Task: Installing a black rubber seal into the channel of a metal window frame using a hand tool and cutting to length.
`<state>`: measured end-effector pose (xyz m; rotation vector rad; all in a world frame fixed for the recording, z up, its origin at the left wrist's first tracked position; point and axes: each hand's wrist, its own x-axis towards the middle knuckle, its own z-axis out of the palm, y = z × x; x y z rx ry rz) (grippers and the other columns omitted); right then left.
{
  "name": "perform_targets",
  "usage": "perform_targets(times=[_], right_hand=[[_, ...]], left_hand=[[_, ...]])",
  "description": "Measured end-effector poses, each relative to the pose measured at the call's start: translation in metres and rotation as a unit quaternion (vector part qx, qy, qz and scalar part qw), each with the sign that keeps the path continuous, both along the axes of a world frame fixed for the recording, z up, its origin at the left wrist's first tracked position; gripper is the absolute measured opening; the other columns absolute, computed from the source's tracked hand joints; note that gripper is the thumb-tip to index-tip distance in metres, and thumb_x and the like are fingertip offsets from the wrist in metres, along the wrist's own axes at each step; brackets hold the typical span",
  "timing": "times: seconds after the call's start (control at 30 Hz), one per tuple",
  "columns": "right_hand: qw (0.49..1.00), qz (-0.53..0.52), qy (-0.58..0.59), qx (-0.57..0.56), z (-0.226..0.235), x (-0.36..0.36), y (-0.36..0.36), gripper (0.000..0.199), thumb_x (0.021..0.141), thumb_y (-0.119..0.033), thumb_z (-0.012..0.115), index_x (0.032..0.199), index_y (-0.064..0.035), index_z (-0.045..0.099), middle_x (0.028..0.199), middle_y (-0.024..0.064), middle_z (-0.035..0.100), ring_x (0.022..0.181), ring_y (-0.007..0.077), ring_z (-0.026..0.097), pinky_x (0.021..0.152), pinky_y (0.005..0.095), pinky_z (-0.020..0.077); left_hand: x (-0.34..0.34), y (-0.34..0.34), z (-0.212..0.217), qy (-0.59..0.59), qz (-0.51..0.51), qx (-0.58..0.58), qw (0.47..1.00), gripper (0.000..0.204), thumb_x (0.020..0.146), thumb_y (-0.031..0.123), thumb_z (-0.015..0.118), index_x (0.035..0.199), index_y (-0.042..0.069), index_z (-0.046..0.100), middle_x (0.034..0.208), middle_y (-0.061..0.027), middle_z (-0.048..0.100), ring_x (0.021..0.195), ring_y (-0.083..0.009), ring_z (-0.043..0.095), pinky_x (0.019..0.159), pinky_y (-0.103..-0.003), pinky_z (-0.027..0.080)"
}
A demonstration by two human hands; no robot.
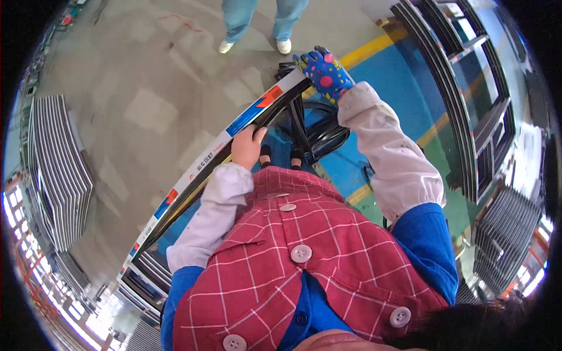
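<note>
A long frame profile [208, 153], faced with white film printed in red and blue, runs slantwise from the lower left to the upper middle. My bare left hand [246, 147] is closed on its near edge, about midway along, thumb and fingers by a dark strip. At the far end, my right hand [325, 75], in a blue glove with coloured dots, is curled over the profile's corner; its fingertips are partly hidden. Below that end hangs a loose coil of black rubber strip [328, 131], near my feet.
A person in light blue trousers [239, 17] stands beyond the profile. Stacked dark frames [451, 88] rise at the right, with bundled profiles [506, 240] behind them. Another stack of profiles [58, 169] is at the left. Blue floor with yellow lines [374, 47] lies under the right side.
</note>
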<state>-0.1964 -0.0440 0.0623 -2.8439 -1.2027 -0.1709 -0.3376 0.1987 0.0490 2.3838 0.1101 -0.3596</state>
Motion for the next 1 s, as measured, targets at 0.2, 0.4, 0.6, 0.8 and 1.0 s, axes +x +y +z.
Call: perform_targets(times=[0.2, 0.4, 0.6, 0.8, 1.0], right_hand=[[0.999, 0.021, 0.034, 0.012, 0.004, -0.001, 0.003, 0.061, 0.078, -0.023, 0.058, 0.135, -0.0117, 0.041, 0.128, 0.0087, 0.049, 0.116, 0.0295, 0.047, 0.1, 0.0424, 0.0372], [0.996, 0.058, 0.025, 0.063, 0.008, -0.005, 0.008, 0.058, 0.074, -0.023, 0.063, 0.129, -0.0118, 0.049, 0.116, 0.0093, 0.055, 0.105, 0.0296, 0.051, 0.091, 0.0403, 0.0414], [0.972, 0.098, 0.143, 0.158, 0.012, 0.005, 0.002, 0.058, 0.069, -0.024, 0.069, 0.124, -0.0121, 0.054, 0.102, 0.0128, 0.055, 0.095, 0.0329, 0.052, 0.083, 0.0406, 0.0442], [0.982, 0.054, 0.135, 0.121, 0.004, 0.001, 0.001, 0.056, 0.07, -0.029, 0.068, 0.12, -0.0093, 0.054, 0.11, 0.013, 0.053, 0.102, 0.0322, 0.05, 0.087, 0.0394, 0.0412], [0.916, -0.005, 0.3, 0.267, 0.023, -0.013, 0.005, 0.071, 0.072, -0.034, 0.066, 0.133, -0.0057, 0.042, 0.13, 0.0176, 0.046, 0.119, 0.0328, 0.044, 0.103, 0.041, 0.0319]], left_hand=[[-0.01, -0.017, -0.019, -0.085, 0.142, 0.005, 0.986, 0.039, 0.085, 0.035, 0.057, 0.075, -0.003, 0.059, 0.071, -0.0231, 0.057, 0.068, -0.0415, 0.054, 0.06, -0.045, 0.04], [-0.006, -0.014, -0.015, -0.079, 0.124, 0.029, 0.989, 0.04, 0.084, 0.036, 0.059, 0.072, -0.002, 0.061, 0.067, -0.0213, 0.059, 0.066, -0.0389, 0.057, 0.06, -0.045, 0.041], [-0.005, -0.016, -0.019, -0.049, 0.129, 0.083, 0.987, 0.039, 0.085, 0.036, 0.058, 0.072, -0.001, 0.06, 0.07, -0.0222, 0.06, 0.069, -0.0406, 0.058, 0.063, -0.047, 0.044], [-0.008, -0.026, -0.015, -0.066, 0.148, 0.093, 0.982, 0.037, 0.086, 0.036, 0.057, 0.075, 0.0, 0.059, 0.073, -0.0223, 0.061, 0.072, -0.0424, 0.058, 0.063, -0.05, 0.044], [-0.011, -0.025, -0.013, -0.08, 0.154, 0.054, 0.983, 0.036, 0.086, 0.036, 0.057, 0.077, 0.001, 0.058, 0.071, -0.0224, 0.06, 0.071, -0.0421, 0.057, 0.062, -0.049, 0.043]])
